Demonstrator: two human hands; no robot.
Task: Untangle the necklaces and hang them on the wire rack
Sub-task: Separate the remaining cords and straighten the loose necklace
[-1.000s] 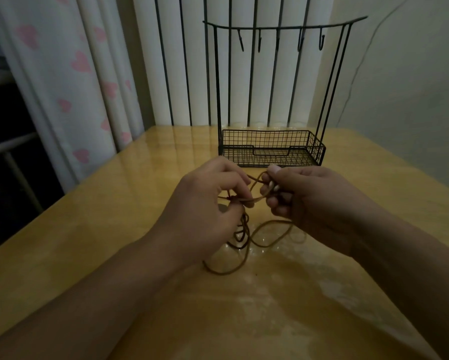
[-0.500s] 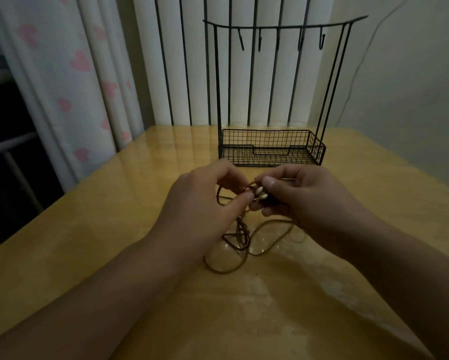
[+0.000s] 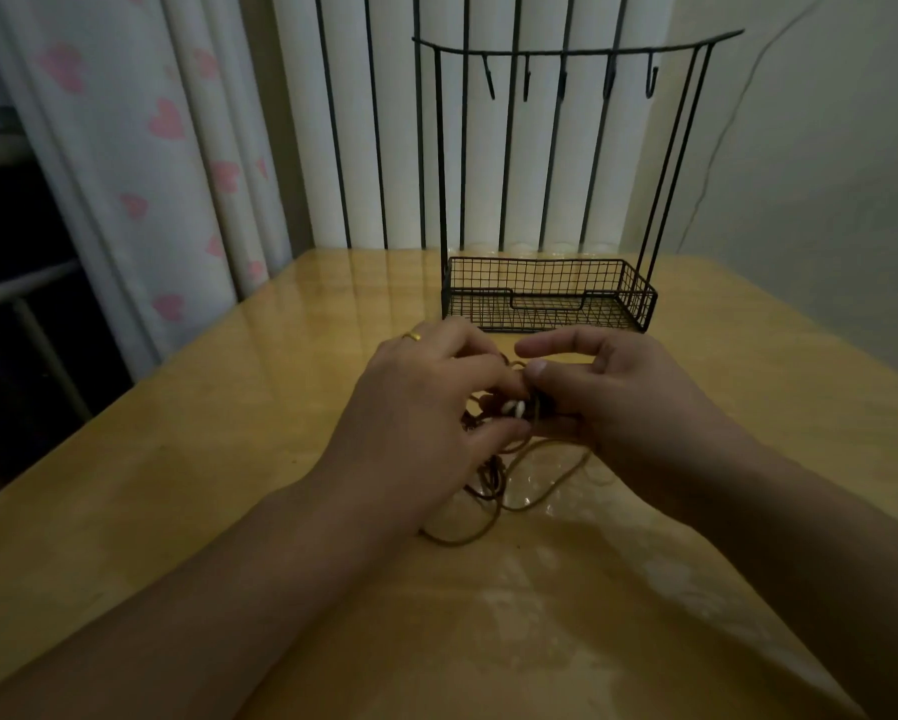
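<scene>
A tangle of brown cord necklaces (image 3: 519, 491) lies on the wooden table, its loops trailing toward me. My left hand (image 3: 426, 407) and my right hand (image 3: 608, 402) meet over the knot and both pinch the cords, with small white shell beads (image 3: 514, 407) showing between the fingertips. A gold ring sits on my left hand. The black wire rack (image 3: 545, 298) stands just behind my hands, its top bar with several bare hooks (image 3: 566, 49) high above.
The table (image 3: 228, 459) has a glossy yellow top; its left edge runs diagonally past a curtain with pink hearts (image 3: 140, 163). White vertical panels with black bars stand behind the rack, and a plain wall is at the right.
My hands have closed in together over the knot and lowered a little; the white shell beads, hidden a second ago, now show between my fingers.
</scene>
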